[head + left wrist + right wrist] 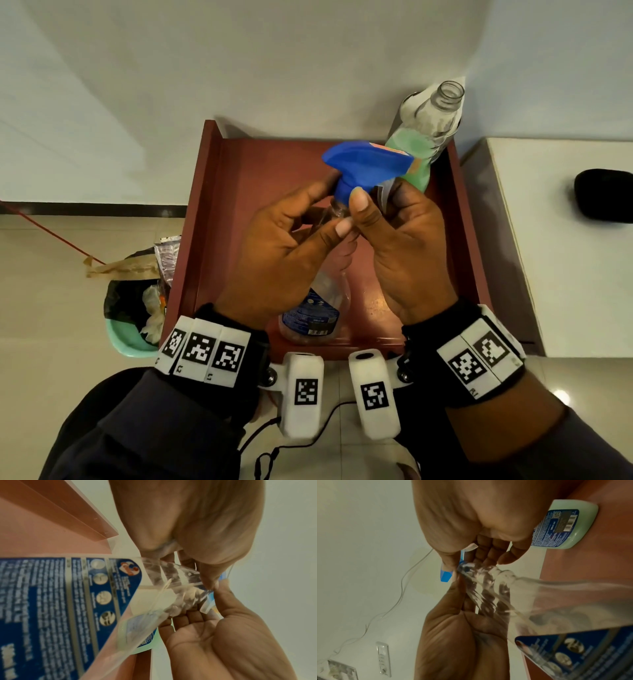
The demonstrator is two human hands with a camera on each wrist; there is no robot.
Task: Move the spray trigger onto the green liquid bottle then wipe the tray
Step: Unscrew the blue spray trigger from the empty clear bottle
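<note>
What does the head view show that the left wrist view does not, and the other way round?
Only the head view: the open-necked green liquid bottle at the tray's far right corner, the whole blue spray trigger, a trash bin. Only the left wrist view: the clear bottle's blue back label up close. Both: left hand and right hand at the clear bottle's neck, above the red tray.

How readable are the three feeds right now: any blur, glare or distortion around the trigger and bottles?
Head view: sharp, wide-angle bending at the edges, a glare spot on the tray. Left wrist view: the empty bottle fills the frame, label blurred. Right wrist view: spray trigger small and soft, green liquid bottle clearer.
</note>
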